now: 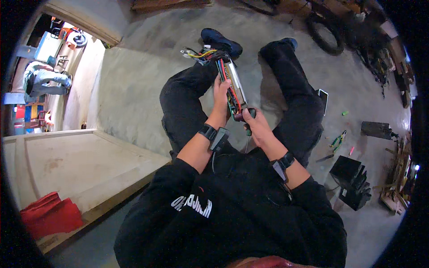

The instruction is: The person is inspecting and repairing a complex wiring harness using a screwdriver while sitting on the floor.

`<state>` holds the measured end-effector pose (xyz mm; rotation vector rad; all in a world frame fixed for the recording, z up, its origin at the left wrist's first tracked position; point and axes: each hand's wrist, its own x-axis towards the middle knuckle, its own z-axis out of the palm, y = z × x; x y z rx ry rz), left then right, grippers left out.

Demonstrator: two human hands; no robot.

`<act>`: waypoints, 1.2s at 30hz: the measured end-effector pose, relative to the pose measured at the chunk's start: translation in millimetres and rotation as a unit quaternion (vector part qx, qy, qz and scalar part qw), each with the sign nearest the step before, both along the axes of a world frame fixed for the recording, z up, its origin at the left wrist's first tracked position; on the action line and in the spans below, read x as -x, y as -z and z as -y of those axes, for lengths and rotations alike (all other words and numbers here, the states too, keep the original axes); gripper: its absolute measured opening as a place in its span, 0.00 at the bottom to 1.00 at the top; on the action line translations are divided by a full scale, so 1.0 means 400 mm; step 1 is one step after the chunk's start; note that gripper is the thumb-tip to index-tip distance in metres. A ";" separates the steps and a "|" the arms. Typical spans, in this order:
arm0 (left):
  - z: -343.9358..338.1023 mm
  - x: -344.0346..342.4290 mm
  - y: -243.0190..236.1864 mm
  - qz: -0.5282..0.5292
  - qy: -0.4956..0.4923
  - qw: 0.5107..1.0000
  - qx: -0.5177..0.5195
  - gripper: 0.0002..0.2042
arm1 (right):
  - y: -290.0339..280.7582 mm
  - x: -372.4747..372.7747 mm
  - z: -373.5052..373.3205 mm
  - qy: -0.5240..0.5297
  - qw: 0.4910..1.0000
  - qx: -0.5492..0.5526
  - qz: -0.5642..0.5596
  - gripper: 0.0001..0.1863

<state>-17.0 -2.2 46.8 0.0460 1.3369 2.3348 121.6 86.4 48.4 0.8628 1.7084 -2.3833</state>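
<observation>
Above my lap is a long, narrow circuit board [232,96] with a silvery metal bar along its right side and red, blue and black wires. A bundle of loose wires [203,54], yellow ones among them, spreads from its far end towards my left shoe. My left hand [221,94] is closed round the board's left edge. At the near end, my right hand [259,127] has its thumb against the board. A screwdriver [248,132] with a dark green handle is gripped in the same hand, its thin shaft pointing back at me. The fingers beneath the board are hidden.
On the floor at right lie green-handled pliers [338,140], a pink marker-like piece [352,150], black blocks [349,175] and a dark box [376,129]. A tyre [325,33] lies far right. A wooden panel [85,165] with red cloth [51,215] is left. Another person [47,80] is outside the doorway.
</observation>
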 end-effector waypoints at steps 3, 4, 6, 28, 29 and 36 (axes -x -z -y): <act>0.017 0.022 0.038 -0.008 -0.048 0.999 0.002 0.23 | -0.003 0.026 0.015 -0.006 1.000 -0.025 -0.002 0.34; 0.012 0.025 0.043 -0.015 -0.063 0.998 0.003 0.24 | -0.011 0.031 0.014 -0.016 0.999 -0.049 0.006 0.34; 0.011 0.033 0.052 -0.027 -0.067 0.997 -0.001 0.25 | -0.027 0.043 0.011 -0.033 0.996 -0.080 0.025 0.34; 0.048 0.075 0.007 0.207 -0.023 0.974 -0.090 0.31 | 0.007 0.039 0.012 -0.050 0.952 -0.293 -0.069 0.23; 0.041 0.072 -0.001 0.202 -0.023 0.975 -0.085 0.32 | 0.007 0.038 0.007 -0.053 0.964 -0.257 -0.040 0.23; 0.034 0.070 0.023 0.200 -0.005 0.975 -0.095 0.33 | -0.011 0.027 0.005 -0.070 0.948 -0.307 -0.041 0.26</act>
